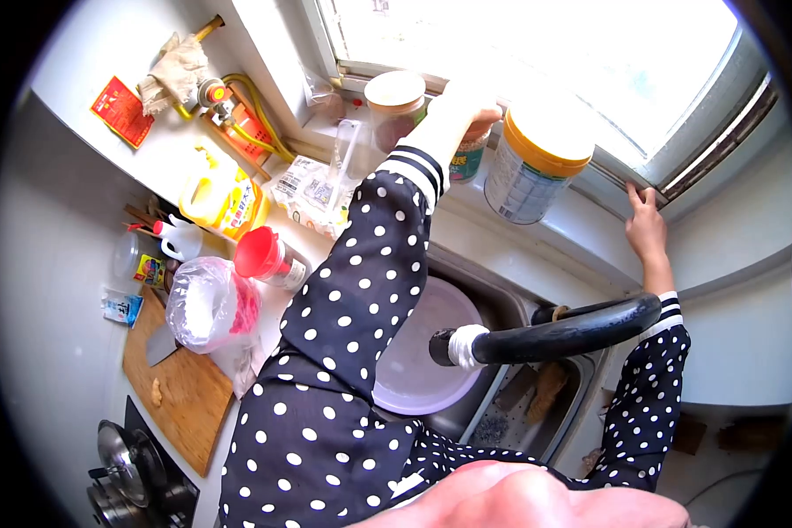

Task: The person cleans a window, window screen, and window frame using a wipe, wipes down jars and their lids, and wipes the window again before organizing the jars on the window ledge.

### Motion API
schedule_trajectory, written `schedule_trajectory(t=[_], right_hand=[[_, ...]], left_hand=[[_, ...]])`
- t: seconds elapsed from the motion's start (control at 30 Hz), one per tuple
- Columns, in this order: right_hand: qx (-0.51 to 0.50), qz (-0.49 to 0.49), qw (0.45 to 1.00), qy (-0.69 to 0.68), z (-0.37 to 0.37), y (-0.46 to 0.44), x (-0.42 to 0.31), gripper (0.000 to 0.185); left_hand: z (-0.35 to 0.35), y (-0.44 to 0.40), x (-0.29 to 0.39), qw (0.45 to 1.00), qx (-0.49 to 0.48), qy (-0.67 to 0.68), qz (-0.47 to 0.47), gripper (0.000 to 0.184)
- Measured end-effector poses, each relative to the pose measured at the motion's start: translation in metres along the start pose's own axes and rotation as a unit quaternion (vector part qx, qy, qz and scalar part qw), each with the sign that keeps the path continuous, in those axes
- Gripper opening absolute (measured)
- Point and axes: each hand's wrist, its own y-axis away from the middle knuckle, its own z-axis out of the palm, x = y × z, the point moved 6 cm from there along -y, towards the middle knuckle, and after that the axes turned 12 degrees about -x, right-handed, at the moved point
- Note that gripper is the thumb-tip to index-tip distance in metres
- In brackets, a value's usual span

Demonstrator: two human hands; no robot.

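Observation:
My left hand point(475, 107) reaches across to the windowsill, bright in the glare. Its visible fingers bend down over the top of a jar with a teal label point(466, 165), closed around it as far as shows; the far fingers are hidden. A white tub with a yellow rim point(537, 167) stands just right of that jar, and a pale-lidded container point(394, 101) stands to its left. At the sill's right end, my right hand point(646, 224) is open. Two of its fingers stretch up against the lower window frame point(651, 187).
Below is a sink with a pale purple basin point(440, 352) and a black faucet point(563, 339) arching over it. On the left counter are a yellow jug point(224, 198), a red-topped cup point(268, 257), a plastic-bagged container point(209, 304), a cutting board point(180, 387) and a cleaver point(160, 344).

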Motion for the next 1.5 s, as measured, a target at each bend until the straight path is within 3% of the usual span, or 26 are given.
schedule_trajectory(t=[0.07, 0.4, 0.73, 0.8, 1.13, 1.3, 1.5], right_hand=[[-0.009, -0.003, 1.000, 0.017, 0.008, 0.000, 0.001, 0.066], [-0.008, 0.013, 1.000, -0.015, 0.006, 0.005, 0.000, 0.067], [0.026, -0.034, 0.998, -0.040, 0.006, 0.005, 0.005, 0.057], [-0.038, 0.017, 0.999, -0.011, 0.003, 0.004, 0.000, 0.059], [-0.007, 0.047, 0.995, -0.089, 0.012, 0.009, 0.006, 0.060], [-0.013, 0.047, 0.995, -0.088, 0.003, 0.008, 0.002, 0.057], [-0.009, 0.034, 0.998, -0.050, 0.008, 0.002, 0.006, 0.068]], left_hand=[[0.003, 0.000, -0.001, 1.000, 0.013, 0.000, 0.007, 0.024], [-0.018, 0.015, 0.006, 0.993, -0.107, -0.030, -0.033, 0.025], [-0.018, 0.013, 0.007, 0.987, -0.148, -0.057, -0.014, 0.026], [-0.022, 0.010, 0.007, 0.986, -0.151, -0.070, -0.011, 0.027], [-0.036, -0.003, -0.001, 0.986, -0.142, -0.081, -0.024, 0.028], [-0.058, 0.009, -0.006, 0.992, -0.097, -0.021, -0.078, 0.028], [-0.099, 0.087, -0.003, 0.944, 0.013, 0.201, -0.263, 0.031]])
